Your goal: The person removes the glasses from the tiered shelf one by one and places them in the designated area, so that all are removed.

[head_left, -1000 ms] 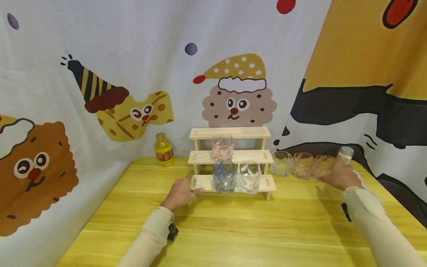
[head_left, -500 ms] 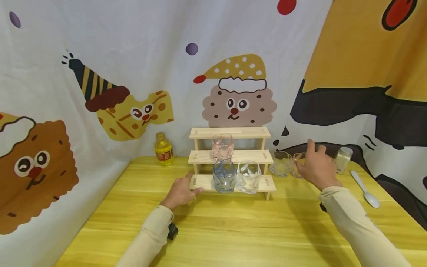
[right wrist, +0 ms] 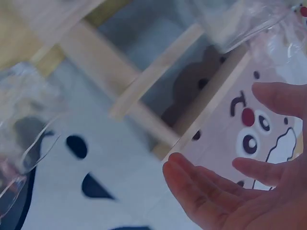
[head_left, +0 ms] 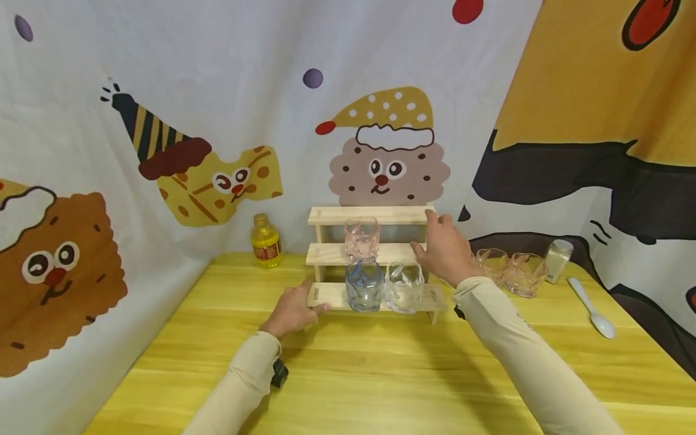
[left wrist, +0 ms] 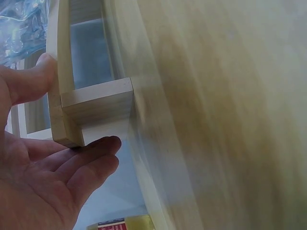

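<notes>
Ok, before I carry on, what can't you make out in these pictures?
- Head view: right end of the middle shelf, hidden behind the right hand.
- Head view: lettering on the yellow bottle, too small to read.
- Left wrist view: whole shape of the blue glass, cut off by the left edge.
- Right wrist view: details of the leftmost glass, blurred and cut off by the left edge.

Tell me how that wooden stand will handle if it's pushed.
The wooden stand should move as one stiff piece, since it is straight-edged wood. It is probably light for its size, as its frame is open and thin. A jolt could well topple the pink glass, blue glass and clear glass standing on it.
</notes>
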Demonstrator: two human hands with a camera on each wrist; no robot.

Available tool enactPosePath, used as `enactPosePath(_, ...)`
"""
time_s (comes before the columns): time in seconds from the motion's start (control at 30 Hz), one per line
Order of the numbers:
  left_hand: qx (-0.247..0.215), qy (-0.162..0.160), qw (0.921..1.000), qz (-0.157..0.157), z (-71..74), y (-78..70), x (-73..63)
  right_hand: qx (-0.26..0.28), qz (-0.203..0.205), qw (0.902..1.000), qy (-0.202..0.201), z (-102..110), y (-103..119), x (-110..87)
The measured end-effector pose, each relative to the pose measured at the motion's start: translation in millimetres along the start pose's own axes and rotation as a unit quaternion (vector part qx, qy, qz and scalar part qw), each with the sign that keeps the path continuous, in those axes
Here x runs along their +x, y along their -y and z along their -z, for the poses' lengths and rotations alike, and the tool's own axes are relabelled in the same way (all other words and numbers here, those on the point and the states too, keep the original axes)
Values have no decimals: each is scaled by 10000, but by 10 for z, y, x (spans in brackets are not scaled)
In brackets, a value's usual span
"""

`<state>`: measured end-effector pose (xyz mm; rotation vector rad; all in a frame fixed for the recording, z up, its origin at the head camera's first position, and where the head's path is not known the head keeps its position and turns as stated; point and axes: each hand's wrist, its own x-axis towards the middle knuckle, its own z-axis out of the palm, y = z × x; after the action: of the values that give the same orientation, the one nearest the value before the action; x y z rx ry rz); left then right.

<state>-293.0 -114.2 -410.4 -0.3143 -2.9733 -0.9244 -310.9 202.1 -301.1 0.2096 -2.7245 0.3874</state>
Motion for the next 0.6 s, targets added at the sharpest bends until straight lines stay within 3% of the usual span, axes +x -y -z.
enactPosePath(0.1, 6, -17, 10000, -4, -8, 2, 1, 260, 125, 9995, 94, -32, 117, 70)
enactPosePath(0.23, 25, -60, 10000, -21, -16, 6, 2, 1088, 334, 9927, 409, -85, 211, 158)
enactPosePath(0.43, -49, -25, 10000, -11, -22, -1, -13, 2564, 246, 9575, 1295, -149, 307, 266)
enactPosePath(0.5, -57, -30, 10000, -17, -18, 2, -15, 2864, 114, 9460, 1511, -164, 347, 296)
enactPosePath(0.6, -62, -49, 10000, -42, -18, 6, -12, 3087, -14, 9364, 1667, -190, 415, 334)
